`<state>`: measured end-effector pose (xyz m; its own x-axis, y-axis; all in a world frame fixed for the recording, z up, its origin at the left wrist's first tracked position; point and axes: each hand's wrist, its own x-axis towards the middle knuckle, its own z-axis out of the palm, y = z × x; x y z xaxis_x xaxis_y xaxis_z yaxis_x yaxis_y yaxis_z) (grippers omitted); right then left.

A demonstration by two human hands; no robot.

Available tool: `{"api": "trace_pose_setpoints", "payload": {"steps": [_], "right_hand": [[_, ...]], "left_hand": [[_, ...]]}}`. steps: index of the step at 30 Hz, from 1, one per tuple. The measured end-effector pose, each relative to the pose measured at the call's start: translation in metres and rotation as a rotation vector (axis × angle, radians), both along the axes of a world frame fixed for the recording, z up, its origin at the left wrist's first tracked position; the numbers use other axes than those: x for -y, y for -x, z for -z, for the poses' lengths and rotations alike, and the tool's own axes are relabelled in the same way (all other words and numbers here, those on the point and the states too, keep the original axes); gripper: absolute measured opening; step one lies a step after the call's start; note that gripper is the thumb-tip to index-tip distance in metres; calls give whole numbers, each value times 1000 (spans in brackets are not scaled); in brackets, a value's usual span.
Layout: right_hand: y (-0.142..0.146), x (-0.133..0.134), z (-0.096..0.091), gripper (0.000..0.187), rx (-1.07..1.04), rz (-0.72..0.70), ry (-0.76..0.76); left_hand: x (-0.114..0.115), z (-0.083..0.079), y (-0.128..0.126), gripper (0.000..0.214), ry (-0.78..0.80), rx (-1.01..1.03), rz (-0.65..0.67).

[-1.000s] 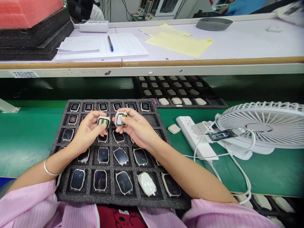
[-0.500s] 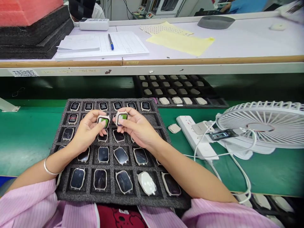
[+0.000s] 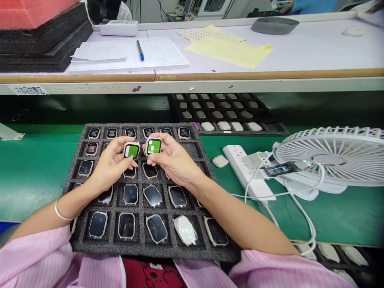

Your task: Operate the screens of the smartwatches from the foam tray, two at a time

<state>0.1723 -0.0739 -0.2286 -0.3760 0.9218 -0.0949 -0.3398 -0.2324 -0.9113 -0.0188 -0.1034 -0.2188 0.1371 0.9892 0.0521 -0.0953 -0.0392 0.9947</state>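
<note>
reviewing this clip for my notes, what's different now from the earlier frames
The right hand has slid its thumb down off the screen of the right-hand watch to its lower edge; the left hand has done likewise with the left-hand watch. Both green-and-white displays are less covered. Nothing was taken up or let go; the foam tray stayed put.

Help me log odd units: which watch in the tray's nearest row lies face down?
The watch second from the right: its white back faces up, while the row's other clearly visible watches show dark screens.
</note>
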Motion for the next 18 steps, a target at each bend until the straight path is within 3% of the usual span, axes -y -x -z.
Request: {"api": "trace_pose_setpoints", "payload": {"steps": [6,10,13,18], "right_hand": [[0,0,-1,48,-24,10,10],[0,-1,1,39,-19,11,25],[-1,-1,2,43,-7,1,3],[-1,1,-1,51,9,-1,-7]], "left_hand": [[1,0,-1,49,32,43,8],[2,-2,0,35,78,42,-3],[2,-3,0,24,105,39,-35],[1,-3,0,30,105,52,-33]]}}
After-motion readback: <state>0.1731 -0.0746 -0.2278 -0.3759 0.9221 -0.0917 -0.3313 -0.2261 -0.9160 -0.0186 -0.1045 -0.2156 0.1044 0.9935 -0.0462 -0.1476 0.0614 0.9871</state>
